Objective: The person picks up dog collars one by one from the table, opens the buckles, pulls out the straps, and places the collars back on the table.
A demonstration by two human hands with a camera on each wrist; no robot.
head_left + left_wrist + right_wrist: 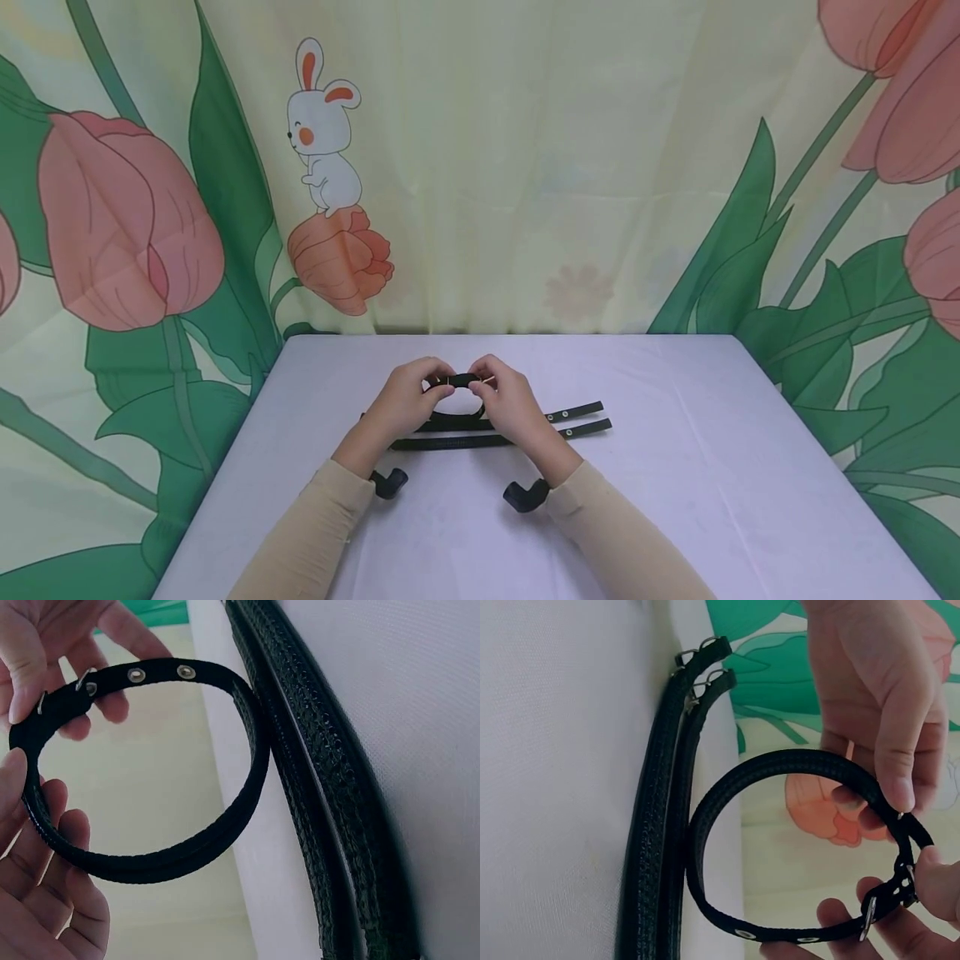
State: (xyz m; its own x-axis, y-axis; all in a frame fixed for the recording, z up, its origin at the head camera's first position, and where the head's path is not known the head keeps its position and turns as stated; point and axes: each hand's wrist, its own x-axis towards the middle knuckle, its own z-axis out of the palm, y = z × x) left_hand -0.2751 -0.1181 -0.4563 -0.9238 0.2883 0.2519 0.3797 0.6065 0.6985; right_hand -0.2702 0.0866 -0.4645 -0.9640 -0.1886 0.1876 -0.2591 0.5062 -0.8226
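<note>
A black collar (462, 380), fastened into a loop, is held up above the table by both hands. On its left side, my left hand (417, 388) pinches the band between thumb and fingers. My right hand (508, 395) grips it around the metal buckle (904, 883), with a D-ring (868, 919) close by. Metal eyelets (136, 675) show along the band. Behind the wrists, two more black collars (450, 443) lie stretched side by side on the table. Their eyelet ends point right in the head view, and their buckles (694, 658) appear in the right wrist view.
The table has a white cloth (675, 500), and its back edge meets a curtain (510, 167) printed with tulips and a rabbit. A black curved piece (390, 483) sits by the left forearm, and another black piece (527, 496) by the right.
</note>
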